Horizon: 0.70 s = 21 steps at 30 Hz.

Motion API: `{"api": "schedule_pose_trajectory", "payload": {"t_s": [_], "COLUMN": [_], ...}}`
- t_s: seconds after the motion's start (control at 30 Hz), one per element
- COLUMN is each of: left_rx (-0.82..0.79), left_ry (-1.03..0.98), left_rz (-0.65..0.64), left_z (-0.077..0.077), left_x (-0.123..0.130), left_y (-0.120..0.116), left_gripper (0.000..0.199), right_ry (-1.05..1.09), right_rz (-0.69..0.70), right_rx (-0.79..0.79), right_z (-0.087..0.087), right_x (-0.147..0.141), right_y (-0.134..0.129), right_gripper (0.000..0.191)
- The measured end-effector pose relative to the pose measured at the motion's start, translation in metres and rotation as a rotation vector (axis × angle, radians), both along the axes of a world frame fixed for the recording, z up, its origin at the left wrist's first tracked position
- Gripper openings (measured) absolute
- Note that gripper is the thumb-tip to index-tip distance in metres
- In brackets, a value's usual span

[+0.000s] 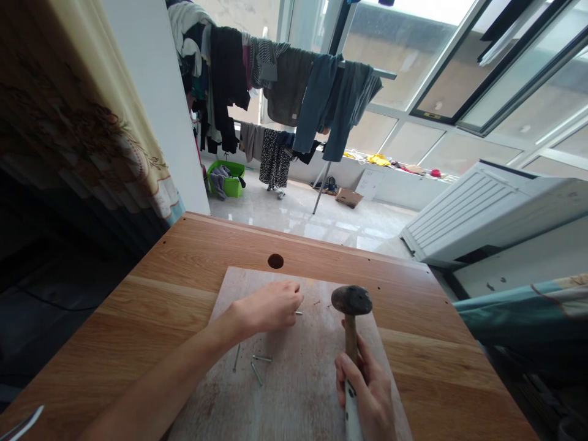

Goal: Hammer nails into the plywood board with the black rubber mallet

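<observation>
My right hand [365, 386] is wrapped round the handle of a hammer [351, 300] with a dark, rounded head. The hammer stands upright over the right side of a worn, pale wooden board [294, 392]. My left hand [273, 306] is closed in a pinch above the board's upper middle. From its fingers pokes the short, shiny end of a nail [298, 313]; the rest is hidden. Near my left forearm lie several loose metal nails [256, 373]. Between the hands, small rusty nails [316, 302] show at the board's surface.
The board lies on a brown wooden table [441, 361] with a round hole [275, 261] near its far edge. Beyond stand a clothes rack with hanging laundry [289, 86], a green basket [227, 179] and a white appliance [487, 208]. A curtain [133, 141] hangs at the left.
</observation>
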<state>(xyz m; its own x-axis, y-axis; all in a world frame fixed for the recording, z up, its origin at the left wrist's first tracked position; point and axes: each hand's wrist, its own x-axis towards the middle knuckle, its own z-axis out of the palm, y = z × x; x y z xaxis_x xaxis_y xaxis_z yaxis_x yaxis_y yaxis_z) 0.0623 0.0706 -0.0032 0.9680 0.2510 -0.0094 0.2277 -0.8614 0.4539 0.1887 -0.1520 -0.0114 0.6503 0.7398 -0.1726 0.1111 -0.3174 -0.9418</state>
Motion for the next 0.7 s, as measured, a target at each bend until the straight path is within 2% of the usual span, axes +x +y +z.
{"api": "schedule_pose_trajectory", "payload": {"t_s": [0.2,0.37,0.6,0.7], "left_rx": [-0.048,-0.036,0.028,-0.036], "left_ry": [-0.018,-0.08,-0.086,-0.162], "left_rz": [0.031,0.039,0.05,0.06], "left_z": [0.005,0.0,-0.002,-0.007], "left_x": [-0.003,0.0,0.003,0.006], "left_y": [0.007,0.008,0.004,0.002], "left_gripper": [0.011,0.013,0.017,0.015], "right_ry": [0.002,-0.005,-0.011,-0.005], "right_rz": [0.007,-0.075,0.001,0.046], "right_rx": [0.008,0.041,0.01,0.002], "right_z": [-0.001,0.004,0.0,-0.004], "right_x": [-0.001,-0.008,-0.002,0.002], "right_y": [0.001,0.003,0.0,-0.002], "right_gripper": [0.079,0.073,0.075,0.078]}}
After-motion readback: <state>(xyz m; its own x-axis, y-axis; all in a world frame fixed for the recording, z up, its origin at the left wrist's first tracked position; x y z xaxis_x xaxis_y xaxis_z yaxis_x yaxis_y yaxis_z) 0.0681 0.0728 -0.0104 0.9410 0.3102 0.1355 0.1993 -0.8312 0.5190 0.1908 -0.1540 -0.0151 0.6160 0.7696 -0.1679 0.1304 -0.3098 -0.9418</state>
